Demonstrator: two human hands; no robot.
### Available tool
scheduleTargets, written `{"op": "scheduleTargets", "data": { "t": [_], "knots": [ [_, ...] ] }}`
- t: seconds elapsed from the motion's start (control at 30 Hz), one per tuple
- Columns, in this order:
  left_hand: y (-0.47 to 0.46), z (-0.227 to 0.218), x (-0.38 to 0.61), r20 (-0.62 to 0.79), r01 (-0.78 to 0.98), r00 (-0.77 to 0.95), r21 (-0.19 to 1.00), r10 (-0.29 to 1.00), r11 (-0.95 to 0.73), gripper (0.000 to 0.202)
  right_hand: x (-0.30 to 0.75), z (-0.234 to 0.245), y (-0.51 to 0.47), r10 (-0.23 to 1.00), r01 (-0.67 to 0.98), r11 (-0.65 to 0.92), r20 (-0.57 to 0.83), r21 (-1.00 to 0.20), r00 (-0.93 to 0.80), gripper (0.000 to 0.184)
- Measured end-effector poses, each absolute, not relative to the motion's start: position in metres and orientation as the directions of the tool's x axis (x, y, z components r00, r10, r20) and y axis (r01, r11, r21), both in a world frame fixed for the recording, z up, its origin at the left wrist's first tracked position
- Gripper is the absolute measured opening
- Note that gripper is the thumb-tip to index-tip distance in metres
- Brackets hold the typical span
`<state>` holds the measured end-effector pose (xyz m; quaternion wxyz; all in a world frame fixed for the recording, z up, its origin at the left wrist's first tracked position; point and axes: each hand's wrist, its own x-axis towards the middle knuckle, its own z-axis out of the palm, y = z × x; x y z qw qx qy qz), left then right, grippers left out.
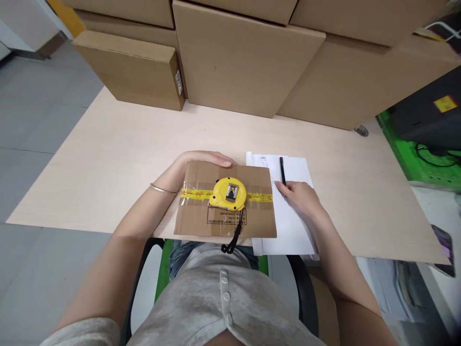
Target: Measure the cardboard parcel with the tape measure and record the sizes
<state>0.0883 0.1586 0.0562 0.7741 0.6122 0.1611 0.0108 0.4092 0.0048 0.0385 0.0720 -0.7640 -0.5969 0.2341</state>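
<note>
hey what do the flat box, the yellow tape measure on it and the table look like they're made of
Flat box: brown corrugated cardboard by its look, matte, sealed with glossy clear and yellow printed tape. Tape measure: probably moulded yellow plastic, smooth, with a shiny metal clip. Table: pale wood-grain top, likely laminate; matte.

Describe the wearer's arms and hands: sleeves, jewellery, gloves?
Both hands are bare, no gloves. The left hand has a thin silver bangle at its wrist. The right hand shows no jewellery. Forearms are uncovered; light grey short sleeves sit at the upper arms.
</note>
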Motion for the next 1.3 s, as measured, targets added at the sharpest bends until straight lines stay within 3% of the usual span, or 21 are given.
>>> {"op": "scheduleTargets", "data": {
  "t": [0.13, 0.23, 0.3, 0.4, 0.47, 0.57, 0.73, 0.8, 0.9, 1.0, 1.17, 1.3],
  "knots": [
    [0.159, 0.054, 0.083, -0.268, 0.151, 0.843, 0.95, 0.467, 0.274, 0.052, 0.397, 0.048, 0.006, 0.941, 0.95, -0.269, -0.251, -0.16, 0.225, 0.049],
    [0.154, 0.055, 0.065, -0.18, 0.039, 0.649, 0.978, 0.739, 0.205, 0.056, 0.388, 0.068, 0.003, 0.943, 0.951, -0.305, -0.159, -0.055, 0.294, 0.043],
    [0.14, 0.057, 0.046, -0.06, -0.021, 0.463, 0.997, 0.884, 0.078, 0.053, 0.378, 0.088, -0.002, 0.97, 0.966, -0.243, 0.007, -0.092, 0.244, 0.048],
    [0.103, 0.056, 0.02, 0.111, -0.124, 0.243, 0.989, 0.964, -0.083, 0.04, 0.352, 0.113, -0.009, 0.957, 0.956, 0.169, 0.273, -0.239, -0.1, 0.061],
    [0.077, 0.05, 0.011, 0.144, -0.148, 0.21, 0.982, 0.967, -0.115, 0.037, 0.329, 0.121, -0.01, 0.888, 0.858, 0.427, 0.31, -0.284, -0.34, 0.072],
    [0.052, 0.035, 0.012, 0.17, -0.146, 0.239, 0.98, 0.956, -0.138, 0.041, 0.301, 0.119, -0.009, 0.83, 0.745, 0.557, 0.225, -0.368, -0.51, 0.069],
    [0.047, 0.022, 0.018, 0.184, -0.138, 0.379, 0.98, 0.907, -0.141, 0.043, 0.284, 0.11, -0.01, 0.865, 0.553, 0.425, 0.142, -0.717, -0.482, 0.058],
    [0.047, 0.025, 0.017, 0.174, -0.183, 0.404, 0.977, 0.898, -0.106, 0.043, 0.277, 0.113, -0.007, 0.871, 0.48, 0.408, 0.174, -0.776, -0.459, 0.056],
    [0.046, 0.028, 0.014, 0.124, -0.253, 0.438, 0.967, 0.89, -0.01, 0.045, 0.256, 0.122, 0.007, 0.766, 0.395, 0.555, 0.266, -0.732, -0.585, 0.057],
    [0.046, 0.024, 0.011, 0.062, -0.313, 0.466, 0.944, 0.882, 0.099, 0.05, 0.234, 0.131, 0.021, 0.682, 0.352, 0.623, 0.264, -0.699, -0.682, 0.05],
    [0.051, 0.014, 0.004, 0.186, -0.251, 0.526, 0.966, 0.83, -0.057, 0.048, 0.229, 0.132, 0.023, 0.682, 0.411, 0.631, 0.218, -0.658, -0.698, 0.048],
    [0.052, 0.02, 0.0, 0.159, -0.154, 0.588, 0.985, 0.793, -0.083, 0.045, 0.26, 0.132, 0.012, 0.769, 0.519, 0.579, 0.21, -0.629, -0.604, 0.056]
  ]
}}
